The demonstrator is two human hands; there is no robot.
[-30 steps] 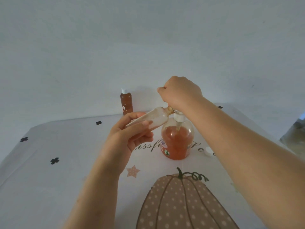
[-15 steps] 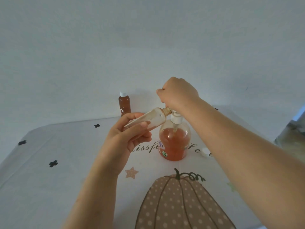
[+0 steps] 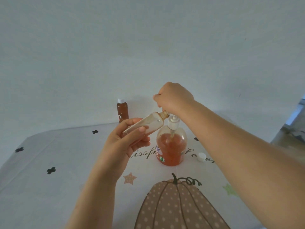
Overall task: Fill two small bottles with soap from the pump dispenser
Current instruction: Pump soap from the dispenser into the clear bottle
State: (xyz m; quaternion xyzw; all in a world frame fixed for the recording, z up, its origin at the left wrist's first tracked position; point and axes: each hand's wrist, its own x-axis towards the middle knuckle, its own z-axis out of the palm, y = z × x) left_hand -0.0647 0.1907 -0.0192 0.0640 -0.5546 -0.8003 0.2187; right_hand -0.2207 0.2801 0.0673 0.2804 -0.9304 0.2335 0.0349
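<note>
A round clear pump dispenser [image 3: 170, 146] with orange soap stands mid-table. My right hand [image 3: 174, 97] is closed over its pump head, which is hidden under the fist. My left hand [image 3: 127, 139] grips a small clear bottle [image 3: 148, 123], tilted with its open neck up against the pump spout. It looks nearly empty, with a thin film inside. A second small bottle [image 3: 122, 110], full of brown-orange soap and capped white, stands upright at the table's far edge.
A loose white cap [image 3: 201, 157] lies on the tablecloth [image 3: 49, 187] right of the dispenser, near my right forearm. The cloth has a pumpkin print [image 3: 178, 207] close to me. A plain wall rises behind the table.
The pump collar now stands higher above the dispenser's neck, so the pump head has risen under my right hand. The tilted bottle stays at the spout.
</note>
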